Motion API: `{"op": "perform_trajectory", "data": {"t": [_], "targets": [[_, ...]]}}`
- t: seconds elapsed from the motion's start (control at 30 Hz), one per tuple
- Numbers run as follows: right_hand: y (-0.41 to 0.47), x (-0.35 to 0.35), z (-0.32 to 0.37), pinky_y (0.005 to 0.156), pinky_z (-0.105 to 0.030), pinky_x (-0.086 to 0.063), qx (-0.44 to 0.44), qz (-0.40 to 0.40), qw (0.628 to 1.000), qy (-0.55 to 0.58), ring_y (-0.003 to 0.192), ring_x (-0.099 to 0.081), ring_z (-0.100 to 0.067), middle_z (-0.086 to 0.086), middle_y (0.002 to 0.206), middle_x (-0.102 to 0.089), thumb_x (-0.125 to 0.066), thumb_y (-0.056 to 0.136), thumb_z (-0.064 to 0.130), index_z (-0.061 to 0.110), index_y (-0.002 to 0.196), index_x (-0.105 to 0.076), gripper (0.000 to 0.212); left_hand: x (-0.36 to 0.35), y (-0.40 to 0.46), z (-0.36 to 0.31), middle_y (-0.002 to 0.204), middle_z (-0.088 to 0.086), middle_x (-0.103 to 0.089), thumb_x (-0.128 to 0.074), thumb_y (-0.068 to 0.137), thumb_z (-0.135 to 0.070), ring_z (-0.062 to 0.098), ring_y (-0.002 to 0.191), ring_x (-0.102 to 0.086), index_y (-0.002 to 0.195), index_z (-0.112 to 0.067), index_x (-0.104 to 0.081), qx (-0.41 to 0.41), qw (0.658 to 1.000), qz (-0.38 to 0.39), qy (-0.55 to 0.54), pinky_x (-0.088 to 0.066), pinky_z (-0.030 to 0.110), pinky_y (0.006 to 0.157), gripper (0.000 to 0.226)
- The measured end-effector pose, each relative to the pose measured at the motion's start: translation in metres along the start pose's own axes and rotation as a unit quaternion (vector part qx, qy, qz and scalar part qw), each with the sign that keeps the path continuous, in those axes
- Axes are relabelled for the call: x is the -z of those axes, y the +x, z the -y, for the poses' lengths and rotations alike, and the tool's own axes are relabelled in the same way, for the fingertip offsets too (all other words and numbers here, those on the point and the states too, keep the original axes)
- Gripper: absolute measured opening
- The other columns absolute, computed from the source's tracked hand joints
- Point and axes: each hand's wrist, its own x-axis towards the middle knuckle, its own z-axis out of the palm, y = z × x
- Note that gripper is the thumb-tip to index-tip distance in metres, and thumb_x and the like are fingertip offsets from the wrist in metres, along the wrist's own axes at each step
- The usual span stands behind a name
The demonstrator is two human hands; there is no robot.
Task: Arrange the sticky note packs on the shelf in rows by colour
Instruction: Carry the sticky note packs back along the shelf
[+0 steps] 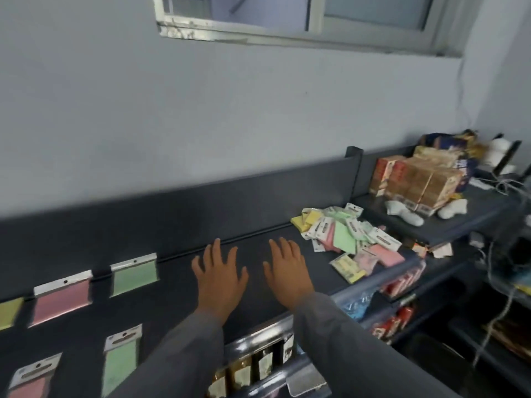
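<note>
My left hand (pixel 219 275) and my right hand (pixel 287 267) hover flat, fingers spread and holding nothing, over the middle of the dark shelf (pixel 178 285). To the left, packs lie spaced out: a green pack (pixel 134 276) and a pink pack (pixel 61 300) at the back, a yellow pack (pixel 10 313) at the frame's edge, and a green pack (pixel 120 360) and a pink pack (pixel 30 380) nearer me. To the right lies a jumbled pile of yellow, green and pink sticky note packs (pixel 349 239).
A dark back panel (pixel 230 193) runs behind the shelf. Further right, a neighbouring shelf holds brown boxes (pixel 416 179) and white soft items (pixel 403 214). Lower shelves (pixel 402 282) carry red and blue goods. Cables (pixel 505 282) hang at the far right.
</note>
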Motion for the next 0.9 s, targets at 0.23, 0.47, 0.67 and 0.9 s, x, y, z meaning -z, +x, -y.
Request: {"op": "perform_trajectory", "data": {"t": [0.23, 0.47, 0.67, 0.9], "targets": [[0.054, 0.029, -0.144, 0.119, -0.050, -0.026, -0.071, 0.016, 0.997, -0.033, 0.144, -0.027, -0.041, -0.020, 0.154, -0.036, -0.051, 0.097, 0.034, 0.008, 0.150, -0.036, 0.061, -0.040, 0.077, -0.144, 0.149, 0.020, -0.046, -0.066, 0.086, -0.047, 0.038, 0.135, -0.047, 0.130, -0.020, -0.062, -0.063, 0.997, 0.019, -0.027, -0.030, 0.061, 0.104, 0.052], [0.092, 0.061, -0.280, 0.118, -0.045, -0.028, -0.196, 0.030, 0.977, -0.073, 0.139, -0.031, -0.037, -0.016, 0.147, -0.040, -0.055, 0.089, 0.024, 0.006, 0.144, -0.040, 0.059, -0.068, 0.126, -0.266, 0.116, 0.005, -0.066, -0.042, 0.100, -0.054, 0.025, 0.102, -0.065, 0.119, -0.019, -0.063, -0.108, 0.983, 0.142, -0.036, -0.052, 0.039, 0.084, 0.045], [0.116, 0.057, -0.335, 0.115, -0.053, -0.031, -0.152, 0.181, 0.971, -0.034, 0.142, -0.031, -0.042, -0.011, 0.159, -0.027, -0.072, 0.083, 0.039, 0.030, 0.155, -0.020, 0.089, -0.109, 0.153, -0.309, 0.130, 0.009, -0.055, -0.054, 0.092, -0.066, 0.025, 0.114, -0.062, 0.137, -0.012, -0.044, -0.032, 0.974, 0.220, -0.036, -0.050, 0.037, 0.090, 0.071], [0.147, 0.046, -0.344, 0.115, -0.061, -0.024, -0.086, 0.289, 0.950, -0.078, 0.142, -0.025, -0.042, 0.000, 0.156, -0.034, -0.071, 0.084, 0.038, 0.047, 0.153, -0.017, 0.088, -0.121, 0.190, -0.303, 0.132, 0.013, -0.056, -0.073, 0.089, -0.031, 0.030, 0.122, -0.057, 0.133, -0.013, -0.048, -0.021, 0.946, 0.301, -0.115, -0.050, 0.039, 0.097, 0.055]]}}
